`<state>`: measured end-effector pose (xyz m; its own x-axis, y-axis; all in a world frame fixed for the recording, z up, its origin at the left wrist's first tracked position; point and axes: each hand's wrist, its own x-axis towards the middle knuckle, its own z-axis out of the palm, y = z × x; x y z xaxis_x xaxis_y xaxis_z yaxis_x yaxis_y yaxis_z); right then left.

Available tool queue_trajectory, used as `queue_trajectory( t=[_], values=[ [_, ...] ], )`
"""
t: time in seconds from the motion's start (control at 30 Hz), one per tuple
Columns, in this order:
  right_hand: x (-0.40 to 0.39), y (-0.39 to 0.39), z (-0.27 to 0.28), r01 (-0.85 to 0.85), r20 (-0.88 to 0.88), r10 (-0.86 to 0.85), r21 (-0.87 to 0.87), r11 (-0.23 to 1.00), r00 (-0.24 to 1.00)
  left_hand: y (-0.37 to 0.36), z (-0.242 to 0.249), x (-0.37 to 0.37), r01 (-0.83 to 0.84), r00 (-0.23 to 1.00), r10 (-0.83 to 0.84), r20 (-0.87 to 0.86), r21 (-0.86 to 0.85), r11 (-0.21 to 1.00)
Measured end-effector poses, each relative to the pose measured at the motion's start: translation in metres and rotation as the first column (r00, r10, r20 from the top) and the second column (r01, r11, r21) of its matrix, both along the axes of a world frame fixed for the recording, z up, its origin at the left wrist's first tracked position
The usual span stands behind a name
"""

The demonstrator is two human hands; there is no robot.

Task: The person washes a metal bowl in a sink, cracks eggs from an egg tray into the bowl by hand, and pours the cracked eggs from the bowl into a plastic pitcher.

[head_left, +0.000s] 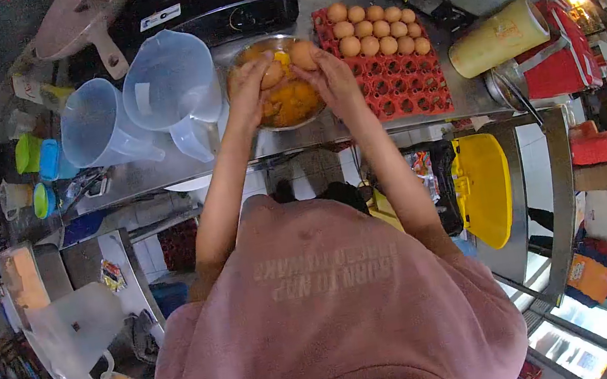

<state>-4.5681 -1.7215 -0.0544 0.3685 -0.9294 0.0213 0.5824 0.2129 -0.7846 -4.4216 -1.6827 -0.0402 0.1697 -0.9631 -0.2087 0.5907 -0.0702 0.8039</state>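
Note:
A round metal bowl holds cracked eggs, with orange yolks showing. Over its left side, my left hand is closed around a brown egg. My right hand grips another brown egg above the bowl's right side. Bright yellow yolk shows between the two hands. Just right of the bowl, a red egg tray carries several rows of whole brown eggs in its far half; the near half shows bare cups.
Two clear plastic jugs stand left of the bowl on the steel counter. Behind is a black appliance. A yellow cylindrical container and a red bag sit at the right. A yellow lid is below the counter.

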Motion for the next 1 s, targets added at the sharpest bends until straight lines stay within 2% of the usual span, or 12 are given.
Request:
queue_trajectory(
  t=[0.07, 0.17, 0.27, 0.37, 0.47, 0.53, 0.57, 0.67, 0.77, 0.87, 0.97, 1.0],
  values=[
    [-0.005, -0.004, 0.007, -0.053, -0.026, 0.054, 0.065, 0.996, 0.998, 0.003, 0.003, 0.008, 0.071, 0.962, -0.071, 0.263, 0.008, 0.997],
    [-0.016, -0.010, 0.015, -0.167, -0.134, 0.182, 0.116, 0.979, 0.974, 0.004, 0.006, 0.008, 0.127, 0.817, 0.016, 0.577, -0.206, 0.970],
    [-0.017, -0.014, 0.017, -0.278, -0.145, 0.305, 0.177, 0.944, 0.941, 0.000, 0.007, 0.010, 0.231, 0.409, 0.210, 0.888, -0.324, 0.918],
    [-0.015, -0.008, 0.024, -0.284, -0.290, 0.293, 0.073, 0.956, 0.911, -0.001, 0.004, 0.012, 0.222, 0.364, 0.117, 0.924, -0.208, 0.953],
    [-0.012, -0.007, 0.033, -0.302, -0.564, 0.114, -0.253, 0.919, 0.818, 0.000, -0.002, 0.014, 0.202, 0.518, 0.111, 0.848, -0.248, 0.948],
    [-0.013, -0.014, 0.023, -0.360, -0.732, 0.009, -0.324, 0.875, 0.681, -0.011, -0.033, 0.019, 0.200, 0.531, 0.119, 0.839, -0.260, 0.944],
    [-0.013, -0.017, 0.019, -0.395, -0.798, -0.052, -0.352, 0.849, 0.600, -0.011, -0.029, 0.018, 0.198, 0.538, 0.123, 0.834, -0.267, 0.943],
    [-0.010, -0.020, 0.007, -0.360, -0.813, -0.286, -0.502, 0.786, 0.508, -0.002, -0.013, 0.015, 0.143, 0.258, 0.147, 0.955, -0.188, 0.972],
    [-0.003, -0.019, 0.003, -0.312, -0.704, -0.474, -0.681, 0.663, 0.529, -0.002, -0.005, 0.013, 0.152, 0.201, 0.279, 0.939, -0.311, 0.938],
    [0.000, -0.015, 0.011, -0.314, -0.736, -0.451, -0.643, 0.699, 0.505, -0.002, 0.000, 0.013, 0.167, 0.139, 0.225, 0.964, -0.247, 0.955],
    [0.001, -0.017, 0.010, -0.362, -0.754, -0.510, -0.651, 0.667, 0.415, 0.001, 0.002, 0.009, 0.159, 0.182, 0.180, 0.967, -0.210, 0.965],
    [0.002, -0.017, 0.009, -0.352, -0.757, -0.493, -0.643, 0.680, 0.429, 0.003, 0.003, 0.010, 0.147, 0.216, 0.121, 0.969, -0.155, 0.977]
  ],
)
